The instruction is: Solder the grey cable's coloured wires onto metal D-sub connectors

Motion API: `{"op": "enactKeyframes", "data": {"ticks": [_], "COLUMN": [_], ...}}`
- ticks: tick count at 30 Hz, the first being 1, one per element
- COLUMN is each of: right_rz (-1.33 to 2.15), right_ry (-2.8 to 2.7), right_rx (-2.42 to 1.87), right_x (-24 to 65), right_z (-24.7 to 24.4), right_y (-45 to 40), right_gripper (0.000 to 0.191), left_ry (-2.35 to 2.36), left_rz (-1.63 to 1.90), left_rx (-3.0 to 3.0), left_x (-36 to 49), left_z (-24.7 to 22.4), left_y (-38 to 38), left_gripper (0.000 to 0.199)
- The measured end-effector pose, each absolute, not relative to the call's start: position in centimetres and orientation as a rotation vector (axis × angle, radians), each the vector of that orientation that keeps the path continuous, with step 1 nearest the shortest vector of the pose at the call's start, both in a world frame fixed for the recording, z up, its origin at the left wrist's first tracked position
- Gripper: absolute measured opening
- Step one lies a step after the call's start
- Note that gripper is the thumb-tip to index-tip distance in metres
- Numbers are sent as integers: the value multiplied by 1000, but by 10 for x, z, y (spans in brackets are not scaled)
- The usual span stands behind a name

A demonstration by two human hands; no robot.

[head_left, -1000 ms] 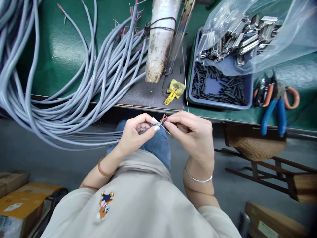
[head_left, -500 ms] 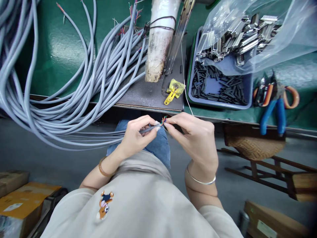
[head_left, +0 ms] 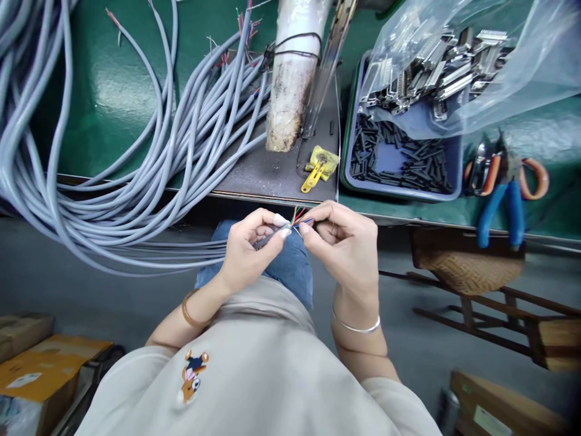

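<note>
One grey cable sits nearer me than the yellow clip; my left hand pinches it, my right hand pinches its coloured wires. It looks light and bendy; thin wires might snap, so its grey skin seems best to hold.

Blue-handled pliers lie near a bin of black pieces.

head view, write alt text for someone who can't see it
A left hand holds a gray cable while the right hand pinches colored wires at its end. Beyond, a green bench bears more gray cables, a blue tray of small black pieces, and blue-handled pliers.
</note>
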State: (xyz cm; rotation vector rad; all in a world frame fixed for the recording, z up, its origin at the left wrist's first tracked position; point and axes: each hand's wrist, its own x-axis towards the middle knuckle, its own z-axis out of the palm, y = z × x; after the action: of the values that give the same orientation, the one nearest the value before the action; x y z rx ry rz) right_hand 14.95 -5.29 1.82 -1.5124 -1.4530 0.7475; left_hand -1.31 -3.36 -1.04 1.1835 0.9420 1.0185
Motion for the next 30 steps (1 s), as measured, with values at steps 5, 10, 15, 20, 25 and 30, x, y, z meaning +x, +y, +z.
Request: {"op": "enactKeyframes", "data": {"ticks": [5,10,15,20,25,30], "right_rz": [782,917,774,699,610,623], "right_ry": [-1388,-1288,-1411,-1506,-1579,-1541], "right_rx": [-1466,-1426,-1486,-1493,-1507,-1501], "right_x": [148,146,145,147,148,147], "right_z": [15,16,21,25,26,25], "right_y": [-54,-54,-54,-54,-54,-53], "right_gripper": [5,5,9,9,12,14], "left_ry": [852,796,815,840,858,851], "left_rz": [966,898,895,905,895,930], "left_rx": [1047,961,969,1006,1043,991], "left_x": [-14,-12,-10,-8,-7,-7], "left_z": [-5,0,2,0,-2,-2], "left_y": [-26,-19,-19,-21,-23,-23], "left_gripper": [27,36,35,30,25,28]}}
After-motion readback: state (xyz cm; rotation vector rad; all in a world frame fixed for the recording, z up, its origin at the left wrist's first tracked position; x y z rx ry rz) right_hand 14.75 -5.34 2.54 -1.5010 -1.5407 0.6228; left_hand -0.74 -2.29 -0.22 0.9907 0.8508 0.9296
